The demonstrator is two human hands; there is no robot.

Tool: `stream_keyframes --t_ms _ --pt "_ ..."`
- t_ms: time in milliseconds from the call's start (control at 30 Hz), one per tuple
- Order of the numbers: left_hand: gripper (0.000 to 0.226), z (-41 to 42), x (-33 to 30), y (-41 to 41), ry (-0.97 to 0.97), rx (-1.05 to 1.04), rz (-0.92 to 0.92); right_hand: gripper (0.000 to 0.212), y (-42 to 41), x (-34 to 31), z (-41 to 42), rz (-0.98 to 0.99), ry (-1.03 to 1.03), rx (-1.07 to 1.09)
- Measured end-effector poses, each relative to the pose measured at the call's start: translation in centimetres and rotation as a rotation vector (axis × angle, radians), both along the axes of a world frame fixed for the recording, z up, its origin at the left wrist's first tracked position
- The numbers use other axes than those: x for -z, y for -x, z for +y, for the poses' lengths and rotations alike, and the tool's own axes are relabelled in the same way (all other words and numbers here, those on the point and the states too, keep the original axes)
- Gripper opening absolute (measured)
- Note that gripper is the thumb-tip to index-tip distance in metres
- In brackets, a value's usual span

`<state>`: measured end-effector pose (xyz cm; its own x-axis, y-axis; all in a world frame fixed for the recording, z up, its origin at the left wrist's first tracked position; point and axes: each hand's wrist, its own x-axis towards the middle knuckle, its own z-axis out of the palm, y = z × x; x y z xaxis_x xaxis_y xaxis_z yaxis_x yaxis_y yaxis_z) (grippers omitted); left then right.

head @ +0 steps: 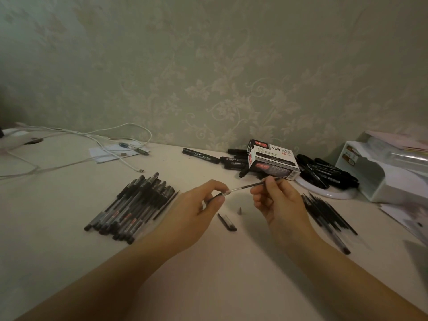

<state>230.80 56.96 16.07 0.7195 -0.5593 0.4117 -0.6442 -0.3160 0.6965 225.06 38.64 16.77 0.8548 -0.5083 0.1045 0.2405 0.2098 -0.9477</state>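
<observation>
My left hand (196, 209) grips a clear pen barrel (220, 194) between thumb and fingers. My right hand (275, 198) pinches a thin black refill (245, 187), and the refill's near end sits in the barrel's mouth. Under my hands on the white table (58, 239) lie a pen cap (227, 222) and a small dark pen tip (240, 210). A heap of assembled black pens (134, 205) lies to the left. A bundle of loose refills (328, 212) lies to the right.
A marker box labelled 1120 (273, 159) stands at the back amid black markers (328, 172), some on a white plate (328, 193). White cables (92, 137) and papers lie at the back left. A white organiser (389, 172) stands at the right.
</observation>
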Motion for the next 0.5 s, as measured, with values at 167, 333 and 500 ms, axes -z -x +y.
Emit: stream_keyframes --t_ms 167,333,500 --pt "0.015 0.05 -0.14 0.07 0.025 0.015 0.025 0.019 -0.05 -0.06 -0.01 0.003 -0.012 0.017" --pt "0.015 0.01 -0.13 0.02 0.011 0.015 0.022 0.020 -0.16 0.11 -0.18 -0.008 -0.041 0.019" --pt "0.015 -0.10 0.01 0.08 0.031 0.038 0.021 0.019 -0.21 0.43 -0.47 0.000 0.011 0.017"
